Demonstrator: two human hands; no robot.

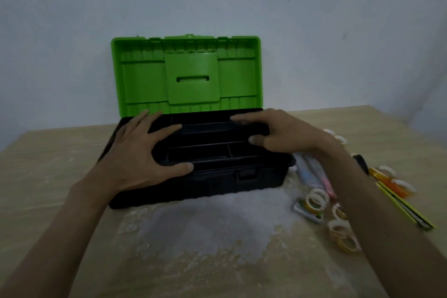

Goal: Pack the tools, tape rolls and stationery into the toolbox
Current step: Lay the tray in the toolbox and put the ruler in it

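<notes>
Table (60, 159) nearest, pale worn patch at middle. Left hand (135, 152) lay flat on left end of toolbox (193, 186), fingers spread, thumb on front rim. Toolbox stood open at back of table, green lid (188, 72) upright against wall, one black tray (208, 145) inside. Right hand (278, 133) over tray's right end, fingers straight and apart, tips at back rim. Right of box, partly hidden by right forearm: two tubes (312, 172), at least four tape rolls (315, 199), yellow sticks (406, 210); blur barred surer count.
</notes>
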